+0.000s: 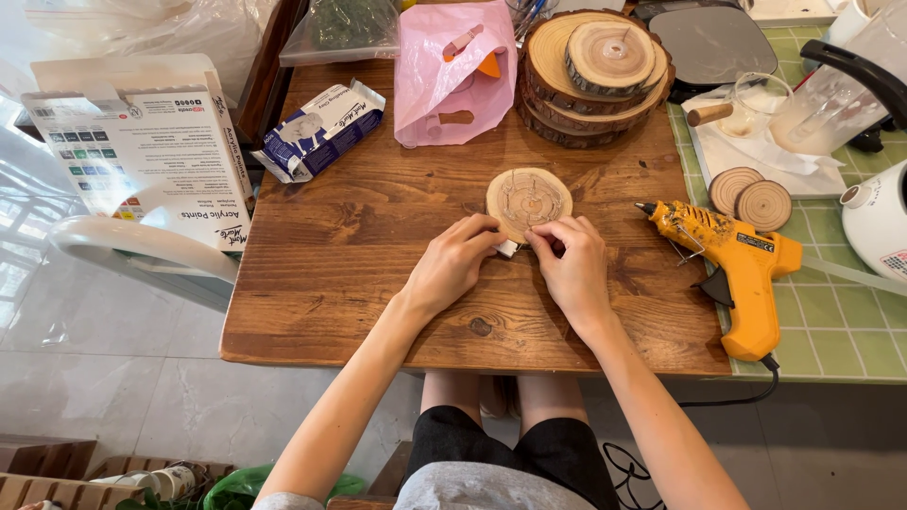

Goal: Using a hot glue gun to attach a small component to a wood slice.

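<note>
Round wood slice [529, 200] lies flat mid-tabletop [359, 274], pencilled rings on its face. Left hand [452, 264] and right hand [572, 263] both pinch its near edge, fingers curled, a small white piece between them. Yellow glue gun [737, 260] lies just right; stacked wood slices [595, 71] behind.

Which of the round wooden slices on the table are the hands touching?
The single light wood slice at the table's middle: the left hand and right hand touch its near edge. The stacked slices and two small slices lie untouched.
</note>
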